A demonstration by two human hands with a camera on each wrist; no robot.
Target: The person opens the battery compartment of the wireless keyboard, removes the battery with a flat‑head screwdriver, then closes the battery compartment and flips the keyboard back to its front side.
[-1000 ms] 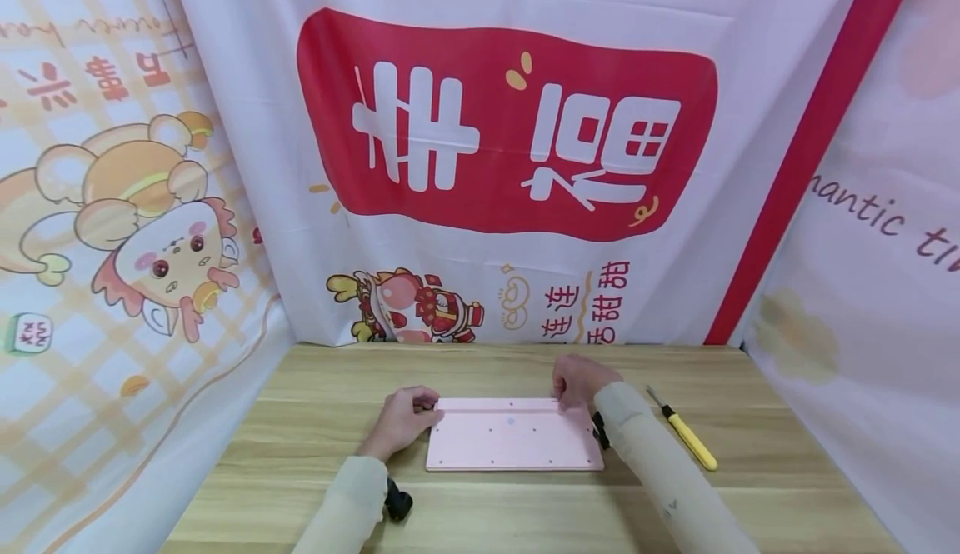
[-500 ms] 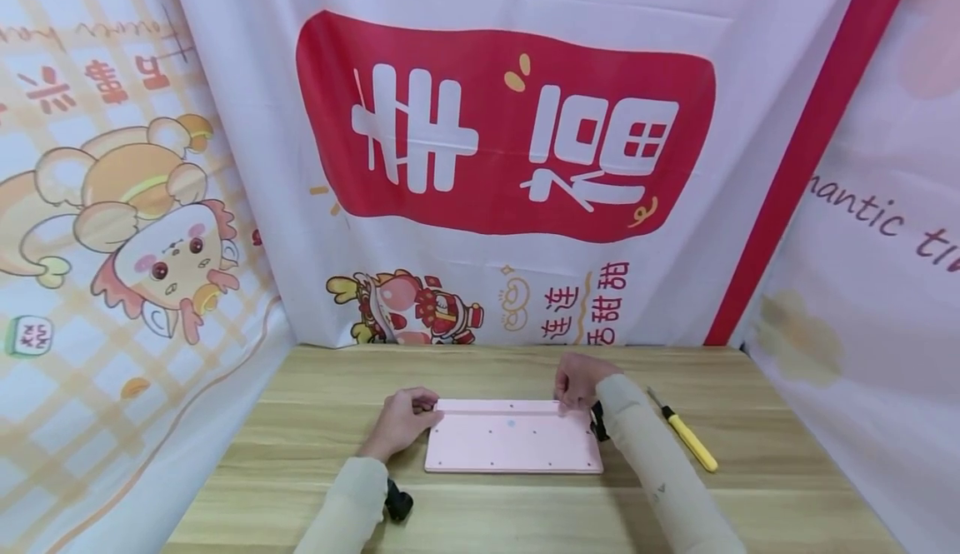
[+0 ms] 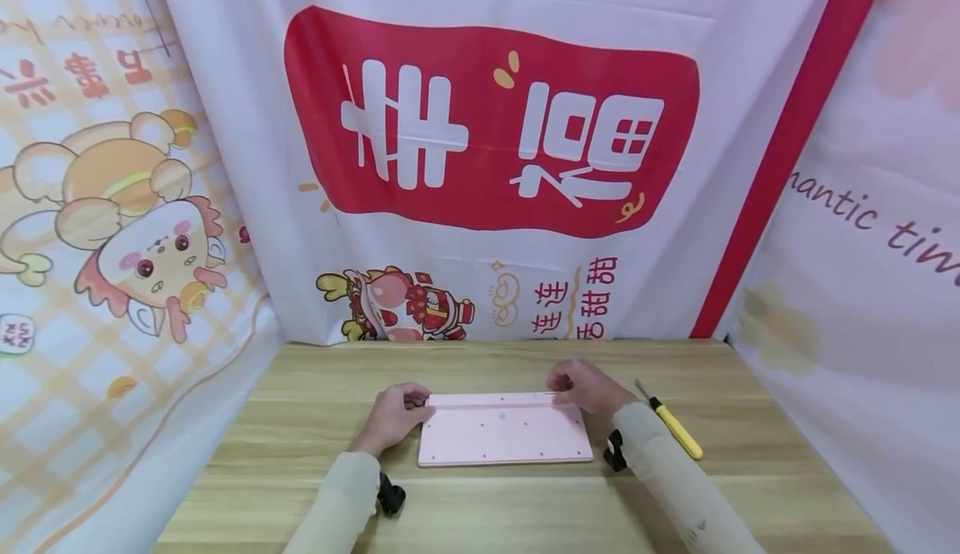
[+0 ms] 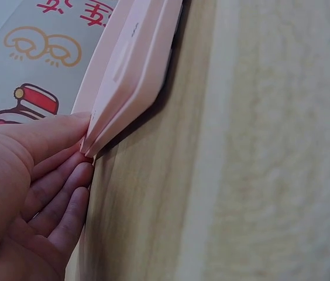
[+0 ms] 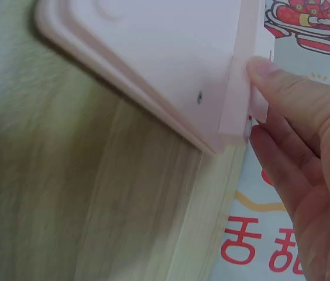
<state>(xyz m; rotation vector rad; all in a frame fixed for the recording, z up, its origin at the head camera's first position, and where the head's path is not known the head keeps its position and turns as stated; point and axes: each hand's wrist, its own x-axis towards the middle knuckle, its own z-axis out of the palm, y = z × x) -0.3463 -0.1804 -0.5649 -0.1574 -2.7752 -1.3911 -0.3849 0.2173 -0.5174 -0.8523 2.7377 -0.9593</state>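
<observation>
Pink flat case [image 3: 510, 437] lies dotted side up on the counter [image 3: 450, 504], apparently still assembled, left hand [image 3: 396, 412] pinching its far left corner, right hand [image 3: 587, 387] a small tab [image 5: 260, 104], screwdriver [image 3: 667, 421] aside, what remains unclear.

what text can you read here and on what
"幸福", sideways, back cloth
"连连" and "甜甜", smaller, same cloth; character beside "甜甜" cut off
"antic tim", cut off, right cloth
"Forever h", cut off, upside down, left cloth
"万事", then probably "兴", upside down, same cloth
Tile print, same cloth: too small
Pink panel, yellow screwdriver: nothing readable
</observation>
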